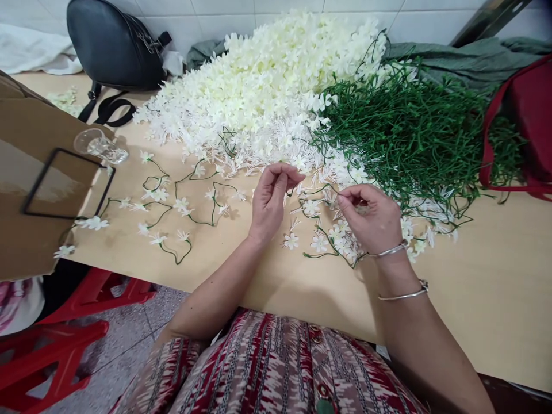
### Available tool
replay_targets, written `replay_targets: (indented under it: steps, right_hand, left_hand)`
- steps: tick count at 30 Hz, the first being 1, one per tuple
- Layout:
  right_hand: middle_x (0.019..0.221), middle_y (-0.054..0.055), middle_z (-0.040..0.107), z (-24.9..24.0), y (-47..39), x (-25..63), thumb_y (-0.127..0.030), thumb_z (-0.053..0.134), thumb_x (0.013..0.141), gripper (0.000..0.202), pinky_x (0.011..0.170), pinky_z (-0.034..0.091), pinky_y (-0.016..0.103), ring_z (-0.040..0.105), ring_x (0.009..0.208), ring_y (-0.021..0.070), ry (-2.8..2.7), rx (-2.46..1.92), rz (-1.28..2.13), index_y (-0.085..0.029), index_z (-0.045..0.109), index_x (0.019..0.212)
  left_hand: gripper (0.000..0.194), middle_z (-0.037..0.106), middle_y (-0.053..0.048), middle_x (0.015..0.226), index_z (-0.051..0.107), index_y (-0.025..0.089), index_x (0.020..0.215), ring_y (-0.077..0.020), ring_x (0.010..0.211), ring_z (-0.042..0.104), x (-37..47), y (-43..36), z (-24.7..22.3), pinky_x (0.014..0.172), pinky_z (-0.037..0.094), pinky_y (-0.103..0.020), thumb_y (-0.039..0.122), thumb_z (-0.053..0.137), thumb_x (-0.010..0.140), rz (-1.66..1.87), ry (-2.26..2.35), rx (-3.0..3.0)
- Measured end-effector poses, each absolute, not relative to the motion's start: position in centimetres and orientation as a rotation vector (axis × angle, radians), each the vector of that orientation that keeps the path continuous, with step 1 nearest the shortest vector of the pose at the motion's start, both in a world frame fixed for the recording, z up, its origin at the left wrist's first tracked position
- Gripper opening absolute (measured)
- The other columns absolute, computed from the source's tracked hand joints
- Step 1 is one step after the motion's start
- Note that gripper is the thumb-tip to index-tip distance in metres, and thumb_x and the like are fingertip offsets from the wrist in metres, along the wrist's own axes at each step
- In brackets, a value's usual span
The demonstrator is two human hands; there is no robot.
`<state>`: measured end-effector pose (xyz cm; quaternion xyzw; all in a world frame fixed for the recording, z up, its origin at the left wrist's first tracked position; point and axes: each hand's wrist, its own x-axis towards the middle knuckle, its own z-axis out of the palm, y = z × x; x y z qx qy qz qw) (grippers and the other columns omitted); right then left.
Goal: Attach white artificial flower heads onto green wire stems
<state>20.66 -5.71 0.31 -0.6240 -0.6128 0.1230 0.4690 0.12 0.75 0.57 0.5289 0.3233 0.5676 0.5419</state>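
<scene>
Head view. Left hand (271, 198), mid-frame: thumb laid against curled fingers, narrow grip; cannot tell whether anything sits between the tips. Right hand (371, 215), right of centre: thumb and forefinger pinched on a thin green plastic stem (319, 189), which spans the gap toward the left fingertips. Two silvery bangles (393, 250) on the right wrist and forearm.

Below and between the hands, loose white blossoms (319, 242) and more stem lie on the tan tabletop (478, 282). Left of centre, scattered flowered sprigs (181, 205), green stems tipped with white flowers. Upper centre, large heap of cream-white artificial petals (267, 80); right of it, touching, a tangle of bare green stems (414, 118).

Edges: black backpack (115, 46), upper left; clear plastic cup (101, 145) on its side below it, beside a cardboard box (37, 167). Red bag (535, 109), upper right. Red plastic stools (56, 351), lower left.
</scene>
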Motion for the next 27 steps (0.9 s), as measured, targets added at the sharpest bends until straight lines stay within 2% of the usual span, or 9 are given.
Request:
replay_targets:
  steps: [3,5,7,10,13,16,19,24,27]
  right_hand:
    - [0.084,0.002,0.078,1.1,-6.1,21.1,-0.042,0.078,0.097,0.016,0.072,0.059,0.038,0.071,0.075,0.0213,-1.648,-1.444,0.607,-0.027,0.080,0.092]
    - [0.090,0.003,0.080,1.2,-6.2,21.2,-0.045,0.080,0.097,0.017,0.075,0.061,0.039,0.074,0.080,0.0229,-1.750,-1.404,0.703,-0.028,0.081,0.097]
    - [0.092,0.004,0.080,0.8,-6.0,21.1,-0.044,0.076,0.100,0.016,0.078,0.060,0.041,0.073,0.083,0.0244,-1.771,-1.453,0.598,-0.028,0.081,0.100]
    - [0.095,0.009,0.077,-0.6,-5.4,20.7,-0.035,0.066,0.104,0.017,0.088,0.059,0.048,0.069,0.088,0.0284,-1.760,-1.622,0.220,-0.025,0.079,0.101]
    - [0.100,0.014,0.076,-1.9,-4.7,20.4,-0.029,0.062,0.104,0.017,0.097,0.055,0.054,0.066,0.098,0.0334,-1.821,-1.774,-0.006,-0.022,0.077,0.101]
    - [0.098,0.013,0.073,-2.5,-4.4,20.4,-0.026,0.060,0.103,0.016,0.096,0.052,0.053,0.062,0.098,0.0334,-1.845,-1.839,-0.035,-0.022,0.074,0.095]
    - [0.097,0.013,0.072,-2.5,-4.4,20.9,-0.025,0.060,0.103,0.015,0.096,0.052,0.052,0.061,0.097,0.0327,-1.849,-1.830,-0.007,-0.022,0.072,0.094]
    - [0.102,0.013,0.076,-2.8,-4.5,20.9,-0.029,0.057,0.107,0.022,0.097,0.052,0.053,0.062,0.098,0.0326,-1.820,-1.773,-0.020,-0.022,0.077,0.102]
    - [0.102,0.012,0.077,-3.1,-4.1,20.4,-0.030,0.062,0.105,0.018,0.099,0.051,0.055,0.062,0.099,0.0332,-1.814,-1.731,-0.037,-0.024,0.079,0.105]
  left_hand:
    - [0.033,0.078,-0.006,0.132,0.070,0.029,0.128,-0.0199,0.116,0.079,-0.1,0.9,0.4,0.107,0.066,-0.038,0.057,0.060,0.113,1.385,0.779,1.314]
    - [0.038,0.072,-0.007,0.149,0.065,0.033,0.143,-0.0223,0.124,0.078,-0.3,1.2,0.1,0.107,0.066,-0.039,0.057,0.057,0.115,1.446,0.806,1.409]
    - [0.043,0.064,-0.008,0.163,0.057,0.036,0.155,-0.0251,0.133,0.075,-0.4,1.4,-0.2,0.106,0.067,-0.039,0.055,0.055,0.116,1.480,0.818,1.515]
    - [0.045,0.057,-0.009,0.170,0.051,0.038,0.161,-0.0259,0.136,0.074,-0.3,1.6,-1.0,0.102,0.068,-0.037,0.048,0.055,0.117,1.448,0.777,1.635]
    - [0.039,0.066,-0.011,0.157,0.057,0.034,0.155,-0.0221,0.127,0.078,0.2,1.4,-1.5,0.099,0.068,-0.033,0.040,0.057,0.116,1.391,0.722,1.713]
    - [0.029,0.076,-0.010,0.134,0.068,0.027,0.142,-0.0177,0.115,0.080,0.4,1.1,-1.5,0.097,0.068,-0.031,0.034,0.059,0.115,1.355,0.743,1.853]
    - [0.023,0.079,-0.008,0.122,0.074,0.023,0.132,-0.0146,0.101,0.079,0.2,0.9,-1.4,0.094,0.066,-0.030,0.029,0.062,0.114,1.301,0.824,2.045]
    - [0.013,0.079,-0.008,0.112,0.082,0.023,0.114,-0.0201,0.099,0.078,-0.4,1.3,-1.7,0.090,0.062,-0.031,0.029,0.080,0.102,0.998,0.851,2.287]
    - [0.007,0.077,-0.006,0.105,0.083,0.024,0.106,-0.0233,0.099,0.076,-0.6,1.5,-1.8,0.090,0.058,-0.034,0.024,0.082,0.099,0.813,0.883,2.376]
